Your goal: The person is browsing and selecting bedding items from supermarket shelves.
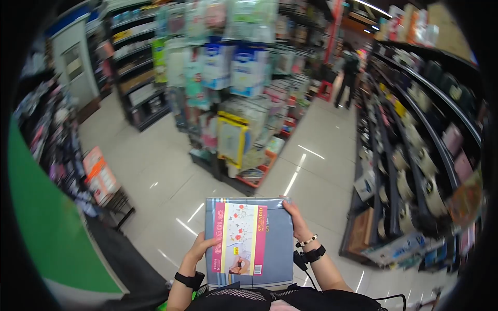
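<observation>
Shop aisle, seen from above the hands. Both hands hold a flat blue package (249, 242) upright in front of the chest, its printed label with pink side strips and a flower pattern facing the camera. The left hand (198, 249) grips the package's left edge, fingers (211, 242) curled over the front of it; a black band sits on that wrist. The right hand (298, 222) clasps the right edge near the upper corner, fingers wrapped behind, with a bead bracelet and a black band on the wrist. Below the package, a black mesh edge of a bag or garment; cannot tell which. Ahead, a centre display rack (233, 88) hung with packaged goods stands on the pale tiled floor (155, 171). Dark shelves (415, 155) run along the right side. Far down the aisle a person (348, 72) stands, well apart.
</observation>
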Demonstrator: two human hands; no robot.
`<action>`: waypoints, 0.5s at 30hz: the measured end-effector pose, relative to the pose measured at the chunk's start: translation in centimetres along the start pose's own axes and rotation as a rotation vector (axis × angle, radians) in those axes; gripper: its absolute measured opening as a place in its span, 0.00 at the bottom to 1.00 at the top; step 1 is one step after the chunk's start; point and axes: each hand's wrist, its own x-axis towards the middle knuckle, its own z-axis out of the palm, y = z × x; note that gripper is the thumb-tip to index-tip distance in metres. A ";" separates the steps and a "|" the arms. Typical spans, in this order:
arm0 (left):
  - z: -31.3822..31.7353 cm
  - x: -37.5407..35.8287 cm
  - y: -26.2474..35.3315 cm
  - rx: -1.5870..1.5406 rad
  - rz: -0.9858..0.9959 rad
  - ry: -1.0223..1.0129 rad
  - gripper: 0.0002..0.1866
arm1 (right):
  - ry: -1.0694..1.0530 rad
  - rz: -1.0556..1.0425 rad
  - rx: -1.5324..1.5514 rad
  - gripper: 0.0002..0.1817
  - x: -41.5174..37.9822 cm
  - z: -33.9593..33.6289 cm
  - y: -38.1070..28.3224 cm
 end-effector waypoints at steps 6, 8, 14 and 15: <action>-11.4 -9.4 2.6 -0.110 0.142 0.333 0.26 | -0.743 0.388 0.033 0.35 1.9 11.0 6.1; -14.3 -12.6 2.1 -0.174 0.205 0.468 0.26 | -0.910 0.519 0.021 0.36 2.5 14.3 7.5; -19.6 -20.1 0.1 -0.513 0.341 0.823 0.27 | -1.296 0.528 -1.102 0.15 5.0 17.4 5.4; -20.4 -20.5 -0.4 -0.604 0.418 0.846 0.27 | -1.434 0.638 -1.128 0.14 5.5 18.9 4.9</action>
